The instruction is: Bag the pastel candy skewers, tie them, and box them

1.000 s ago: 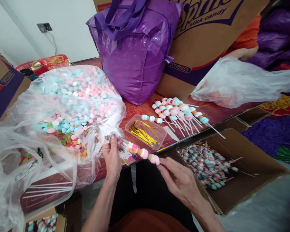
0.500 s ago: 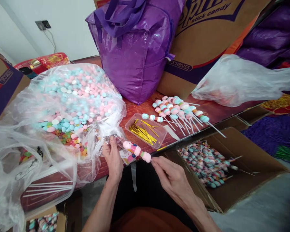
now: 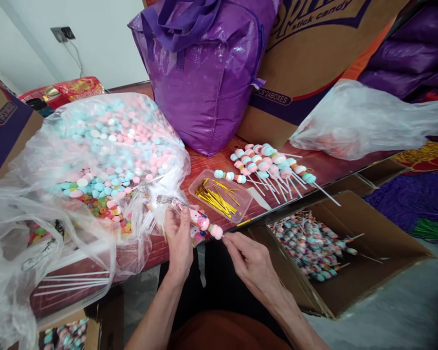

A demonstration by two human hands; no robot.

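My left hand (image 3: 179,238) pinches a small clear wrapper bag (image 3: 182,214) at the table's front edge. My right hand (image 3: 246,257) holds the stick end of a candy skewer (image 3: 208,226) with pink and white pieces, most of it inside the wrapper. A clear tray of gold twist ties (image 3: 219,197) lies just beyond the hands. Several bare candy skewers (image 3: 270,167) lie in a row on the red table (image 3: 324,167).
A big clear bag of pink, blue and white candies (image 3: 102,146) fills the left. A purple tote (image 3: 208,73) and a cardboard carton (image 3: 314,53) stand behind. An open box of wrapped skewers (image 3: 314,245) sits low right. White sticks (image 3: 73,284) lie at front left.
My right hand has pushed the skewer leftward, deeper into the wrapper held by my left hand; less of the candy shows outside it now.
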